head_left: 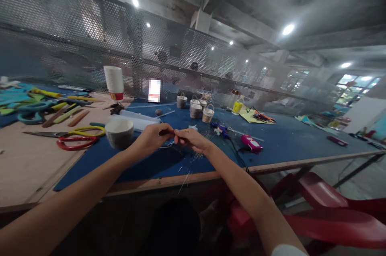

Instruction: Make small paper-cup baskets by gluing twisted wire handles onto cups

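Observation:
My left hand and my right hand meet over the blue mat near the table's front edge. Both are closed in a pinch, fingertips against fingertips. Whatever sits between them is too small to make out. A thin pale curved strand shows just beneath my left fingers. Left of my left hand stands a grey-white cup. Beneath and beside my right hand, fine pale strands lie scattered on the mat. Small cups with looped handles, one a beige basket, stand beyond the hands.
Red-and-yellow-handled scissors and several tools lie at left, by stacked paper cups. A blue glue gun, a magenta device and a yellow-labelled bottle are on the right. Red chairs stand below the table edge.

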The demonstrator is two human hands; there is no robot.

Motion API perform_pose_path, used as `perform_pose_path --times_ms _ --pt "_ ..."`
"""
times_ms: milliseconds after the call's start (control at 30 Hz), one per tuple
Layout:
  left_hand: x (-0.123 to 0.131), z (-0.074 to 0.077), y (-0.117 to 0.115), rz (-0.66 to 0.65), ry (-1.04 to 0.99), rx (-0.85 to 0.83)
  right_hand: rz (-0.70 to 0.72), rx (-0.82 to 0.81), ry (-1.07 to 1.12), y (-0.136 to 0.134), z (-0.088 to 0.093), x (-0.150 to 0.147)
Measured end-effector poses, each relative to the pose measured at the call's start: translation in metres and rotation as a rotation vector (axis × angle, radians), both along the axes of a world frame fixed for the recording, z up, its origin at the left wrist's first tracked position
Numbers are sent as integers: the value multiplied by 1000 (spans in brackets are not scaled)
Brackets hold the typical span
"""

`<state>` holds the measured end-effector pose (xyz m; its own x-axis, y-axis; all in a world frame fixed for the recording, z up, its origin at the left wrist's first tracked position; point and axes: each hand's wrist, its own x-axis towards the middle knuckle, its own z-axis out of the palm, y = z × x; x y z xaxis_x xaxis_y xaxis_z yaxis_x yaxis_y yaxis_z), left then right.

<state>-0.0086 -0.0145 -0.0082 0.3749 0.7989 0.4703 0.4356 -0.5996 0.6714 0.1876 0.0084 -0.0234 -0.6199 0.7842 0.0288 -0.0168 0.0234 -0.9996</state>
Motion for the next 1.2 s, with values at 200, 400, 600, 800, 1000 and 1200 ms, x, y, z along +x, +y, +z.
perform_pose_path --times_ms 200,400,600,800,1000,1200 --pt "-3 1 2 -6 -11 -80 -135 149 77 3 1 -3" --pt "0 5 3 -71 -170 -291 -321 307 71 0 7 -3" --pt "2 9 5 -134 -328 -457 -352 385 73 -3 10 -2" --pt "0 17 1 -153 -402 -543 -401 458 12 0 19 -8" --pt "-1 23 6 -143 -545 -628 -393 456 55 13 32 -13" --pt "-2 15 16 -215 -745 -726 -346 429 103 20 33 -16"
